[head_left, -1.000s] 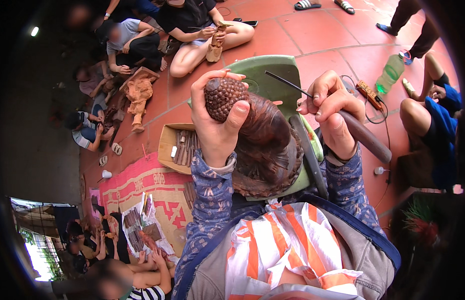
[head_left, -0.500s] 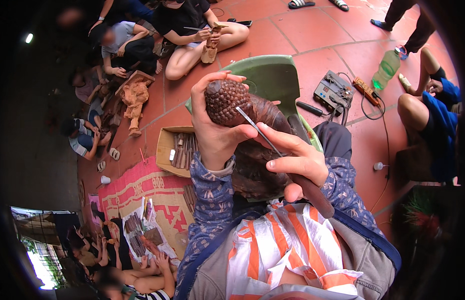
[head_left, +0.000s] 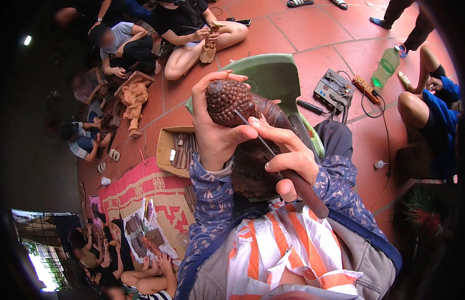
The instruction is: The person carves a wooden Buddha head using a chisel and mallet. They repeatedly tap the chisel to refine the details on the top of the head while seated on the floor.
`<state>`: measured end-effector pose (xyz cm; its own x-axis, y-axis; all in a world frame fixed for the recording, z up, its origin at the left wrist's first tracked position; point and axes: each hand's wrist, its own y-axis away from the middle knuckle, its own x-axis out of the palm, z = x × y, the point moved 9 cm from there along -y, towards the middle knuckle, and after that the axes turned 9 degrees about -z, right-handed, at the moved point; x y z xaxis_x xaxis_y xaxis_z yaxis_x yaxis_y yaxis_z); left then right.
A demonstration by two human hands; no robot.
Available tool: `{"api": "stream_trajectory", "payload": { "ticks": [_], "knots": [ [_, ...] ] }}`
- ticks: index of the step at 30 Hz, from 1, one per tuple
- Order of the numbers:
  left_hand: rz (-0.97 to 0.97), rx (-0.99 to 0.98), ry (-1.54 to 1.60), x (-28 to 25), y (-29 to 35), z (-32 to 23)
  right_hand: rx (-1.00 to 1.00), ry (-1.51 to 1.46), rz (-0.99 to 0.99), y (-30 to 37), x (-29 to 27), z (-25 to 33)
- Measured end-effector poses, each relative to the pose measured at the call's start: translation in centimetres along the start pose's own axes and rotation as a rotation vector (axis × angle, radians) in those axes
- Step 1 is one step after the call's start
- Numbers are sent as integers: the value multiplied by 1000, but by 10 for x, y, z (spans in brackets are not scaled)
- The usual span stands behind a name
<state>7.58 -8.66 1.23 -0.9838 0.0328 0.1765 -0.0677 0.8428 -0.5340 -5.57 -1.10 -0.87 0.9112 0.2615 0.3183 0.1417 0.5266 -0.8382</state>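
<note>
A dark brown wooden statue (head_left: 255,175) rests against my lap, its round head (head_left: 223,106) covered in small carved curls. Wrapped around the far left side of that head is my left hand (head_left: 212,132), its thumb pointing right below the curls. In my right hand (head_left: 292,157) is a carving chisel (head_left: 311,195) with a thin metal blade and a dark wooden handle. The chisel's tip meets the lower right of the curls. My right fingertips lie along the blade, close to my left thumb. Both hands hide parts of the statue's body.
Behind the statue stands a green plastic chair (head_left: 272,75). To my left are a cardboard box (head_left: 164,150) of chisels and a patterned mat (head_left: 142,182). On the right lie a control box (head_left: 333,90), a power strip (head_left: 366,90) and a bottle (head_left: 386,69). Several people sit nearby.
My right hand has shifted slightly left with the chisel, whose handle end has also moved left. The blade's tip sits slightly lower on the curls. My left hand keeps its hold.
</note>
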Motion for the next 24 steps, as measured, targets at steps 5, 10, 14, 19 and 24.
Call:
{"api": "stream_trajectory", "payload": {
  "ticks": [5, 10, 14, 19, 24],
  "knots": [
    [2, 21, -7, 0, 0, 0, 25, -28, -22, 1, 1, -1],
    [-9, -1, -28, 1, 0, -1, 66, -25, -66, -9, 4, 5],
    [-16, -2, -48, 3, 1, -2, 107, -7, -76, -15, 2, 8],
    [-28, -19, -92, 5, 3, -3, 125, 0, -46, -20, 0, 9],
    [-41, 10, -97, 3, 2, -4, 92, 111, 166, -28, 2, 11]
  ]
}}
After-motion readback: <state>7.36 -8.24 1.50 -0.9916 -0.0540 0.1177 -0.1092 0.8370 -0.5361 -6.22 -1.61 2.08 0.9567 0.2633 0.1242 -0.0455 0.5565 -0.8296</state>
